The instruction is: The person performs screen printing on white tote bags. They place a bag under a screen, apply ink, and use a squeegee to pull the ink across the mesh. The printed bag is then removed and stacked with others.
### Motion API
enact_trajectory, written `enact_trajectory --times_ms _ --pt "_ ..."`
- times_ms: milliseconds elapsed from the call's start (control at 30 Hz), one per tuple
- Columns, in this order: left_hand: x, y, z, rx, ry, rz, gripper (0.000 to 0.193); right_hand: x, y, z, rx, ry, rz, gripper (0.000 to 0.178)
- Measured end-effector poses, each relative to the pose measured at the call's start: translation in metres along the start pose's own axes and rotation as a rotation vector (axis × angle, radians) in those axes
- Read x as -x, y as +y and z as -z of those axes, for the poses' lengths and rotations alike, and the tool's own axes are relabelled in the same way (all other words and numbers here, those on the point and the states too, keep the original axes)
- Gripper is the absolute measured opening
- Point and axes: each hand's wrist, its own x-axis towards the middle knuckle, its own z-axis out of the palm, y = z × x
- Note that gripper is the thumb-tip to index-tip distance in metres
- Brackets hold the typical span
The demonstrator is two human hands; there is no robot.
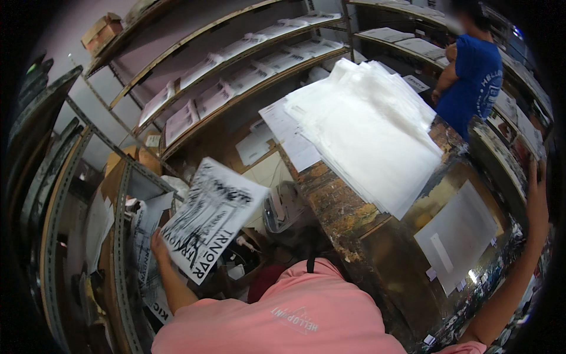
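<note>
My left hand (159, 249) is closed on the edge of a white sheet (215, 203) printed with black lettering and a smeared-looking pattern. This sheet hangs tilted over the floor, beside the shelving at left. Far to the right, my right arm reaches out, and my right hand (536, 177) has its fingers stretched upward beside a long pale-edged frame (498, 156). Whether it touches that frame I cannot make out. A pale translucent sheet (454, 239) with a small white strip lies on the worktable (336, 203), nearer to me.
A large stack of white sheets (371, 127) covers the table's far part. Shelves (236, 97) with printed sheets line the back. A metal rack (121, 248) stands close at left. On the floor is a clear plastic container (283, 206). A person in blue (471, 82) stands at far right.
</note>
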Motion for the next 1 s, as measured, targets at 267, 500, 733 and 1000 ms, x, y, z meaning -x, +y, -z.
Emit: enact_trajectory --times_ms 267,500,733,1000 --pt "0.102 -0.086 0.185 0.168 0.746 0.435 0.038 -0.007 0.033 -0.019 0.436 -0.094 0.310 0.053" --pt "0.064 -0.068 0.121 -0.383 0.717 0.434 0.042 -0.006 -0.041 0.063 -0.036 -0.019 -0.099 0.064" --pt "0.043 0.060 -0.095 -0.931 0.444 -0.317 0.048 -0.006 -0.096 0.112 -0.128 -0.048 -0.111 0.056" --pt "0.368 0.328 -0.467 -0.094 -1.211 -1.677 0.064 -0.013 -0.077 0.098 0.065 0.029 0.166 0.053"
